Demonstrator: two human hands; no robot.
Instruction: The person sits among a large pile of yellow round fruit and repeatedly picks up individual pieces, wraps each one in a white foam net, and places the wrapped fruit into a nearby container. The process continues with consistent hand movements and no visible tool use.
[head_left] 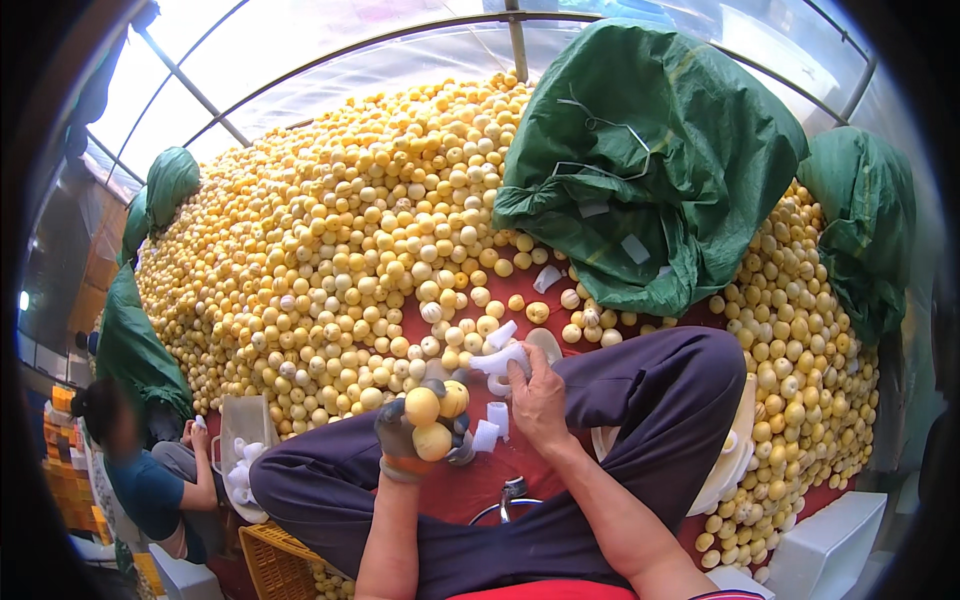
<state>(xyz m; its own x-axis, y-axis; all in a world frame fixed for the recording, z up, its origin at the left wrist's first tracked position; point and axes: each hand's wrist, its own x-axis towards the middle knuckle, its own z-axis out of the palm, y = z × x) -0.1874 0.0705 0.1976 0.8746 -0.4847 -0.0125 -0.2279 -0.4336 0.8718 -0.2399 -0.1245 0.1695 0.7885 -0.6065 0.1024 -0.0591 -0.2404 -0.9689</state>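
Note:
My left hand [400, 440], in a grey work glove, is closed around three small round yellow melons [432, 441], held up in front of my lap. My bare right hand [540, 400] pinches a white foam net sleeve [498, 361] just to the right of them. Between the two hands, loose white foam sleeves [486, 436] lie on the red cloth [530, 465]. A big heap of the same kind of melon [330, 250] rises in front of my crossed legs.
A large green sack [650, 150] slumps on the heap, with another green sack [860, 220] at the far right. A co-worker [150, 480] sits at left beside a tray of white sleeves [245, 420]. Near me stand a yellow crate [275, 570] and a white box [830, 545].

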